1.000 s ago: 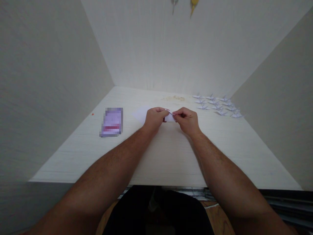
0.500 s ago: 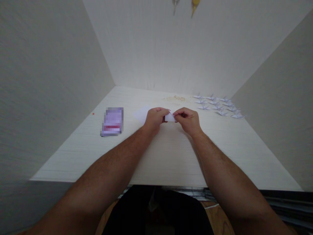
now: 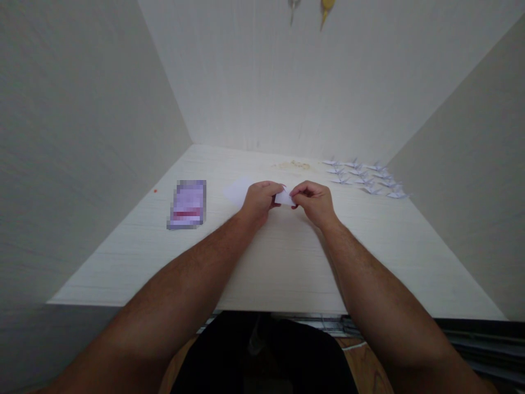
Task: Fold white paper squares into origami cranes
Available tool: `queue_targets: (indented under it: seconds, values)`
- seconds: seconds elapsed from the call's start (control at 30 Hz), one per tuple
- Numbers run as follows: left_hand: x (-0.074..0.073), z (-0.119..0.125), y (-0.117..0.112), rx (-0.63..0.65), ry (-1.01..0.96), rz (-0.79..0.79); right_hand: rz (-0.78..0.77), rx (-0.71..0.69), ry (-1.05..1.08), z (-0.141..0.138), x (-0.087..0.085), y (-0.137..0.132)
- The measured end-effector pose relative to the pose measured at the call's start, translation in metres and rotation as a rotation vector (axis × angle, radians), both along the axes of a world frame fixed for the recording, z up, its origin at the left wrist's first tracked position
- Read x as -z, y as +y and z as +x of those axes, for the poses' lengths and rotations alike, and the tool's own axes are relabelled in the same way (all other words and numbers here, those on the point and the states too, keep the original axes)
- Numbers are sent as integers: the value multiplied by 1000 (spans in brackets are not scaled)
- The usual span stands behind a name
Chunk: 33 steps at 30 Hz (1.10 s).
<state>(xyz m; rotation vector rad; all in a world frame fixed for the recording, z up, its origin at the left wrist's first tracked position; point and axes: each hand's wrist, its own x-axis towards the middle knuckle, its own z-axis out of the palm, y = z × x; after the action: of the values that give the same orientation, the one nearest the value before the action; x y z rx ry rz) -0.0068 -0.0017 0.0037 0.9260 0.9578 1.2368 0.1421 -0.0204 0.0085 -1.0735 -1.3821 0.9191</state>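
Over the middle of the pale wooden table (image 3: 287, 262), both my hands pinch a small folded piece of white paper (image 3: 286, 197). My left hand (image 3: 259, 200) grips its left end with curled fingers. My right hand (image 3: 314, 202) pinches its right end between thumb and forefinger. Most of the paper is hidden between the fingers. A flat white sheet (image 3: 235, 190) lies on the table just behind my left hand.
Several small folded paper cranes (image 3: 364, 177) lie in rows at the back right. A purple packet (image 3: 187, 204) lies at the left. A faint crumbly patch (image 3: 293, 164) marks the back centre. White walls close in three sides; two objects (image 3: 326, 10) hang above.
My hands have stayed in place, with only small finger movements on the folded paper between them.
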Motion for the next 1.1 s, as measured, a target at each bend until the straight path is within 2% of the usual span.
queue_targets:
  seconds: [0.4, 0.6, 0.87, 1.1]
  values:
    - [-4, -1, -3, 53, 15, 48, -10, 24, -9, -1, 1, 0]
    - [-5, -1, -5, -35, 64, 149, -21, 30, 84, -6, 4, 2]
    - [1, -2, -3, -22, 45, 228, -65, 54, 45, -8, 1, 0]
    - [0, -2, -5, -43, 75, 261, -62, 72, 42, -8, 2, -1]
